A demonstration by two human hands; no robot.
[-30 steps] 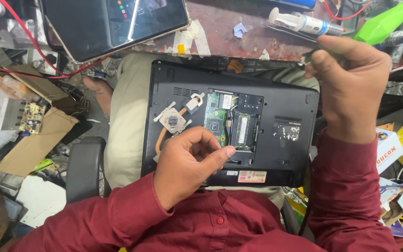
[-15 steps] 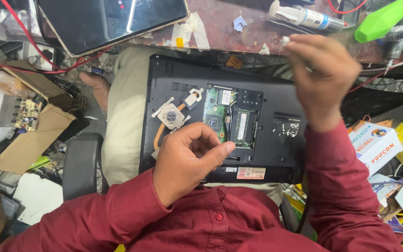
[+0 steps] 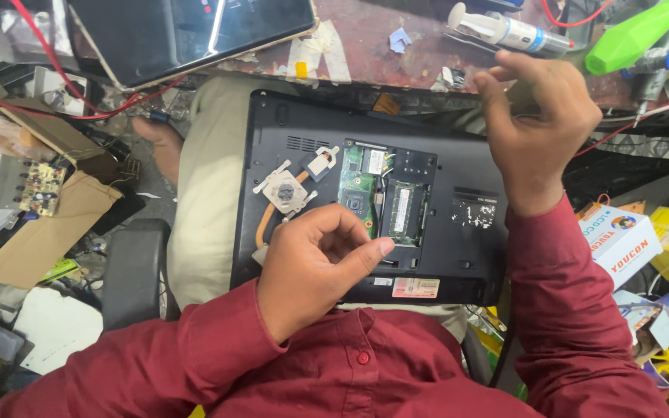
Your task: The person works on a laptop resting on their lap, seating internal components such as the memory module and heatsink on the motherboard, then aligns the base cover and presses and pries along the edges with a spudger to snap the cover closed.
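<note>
A black laptop (image 3: pixel 458 166) lies upside down on my lap with its bottom cover off. The opening shows a silver heat sink with a copper pipe (image 3: pixel 284 190), a green board (image 3: pixel 358 201) and a memory stick (image 3: pixel 402 209). My left hand (image 3: pixel 315 267) rests on the laptop's near edge, just below the heat sink, with fingers curled and thumb pressed against them; nothing shows in it. My right hand (image 3: pixel 540 120) is raised over the laptop's far right corner, thumb and fingers curled together. Whether it pinches something small is hidden.
A worn red-brown bench top (image 3: pixel 381 39) carries a dark tablet screen (image 3: pixel 195 31), a white tube (image 3: pixel 505 31) and a green bottle (image 3: pixel 632 35). Cardboard with a circuit board (image 3: pixel 40 190) and red wires (image 3: pixel 79 108) lie left. Small boxes (image 3: pixel 621 240) sit right.
My right hand has shifted slightly left from the bench edge to above the laptop's far right corner. The left hand has stayed in place on the laptop.
</note>
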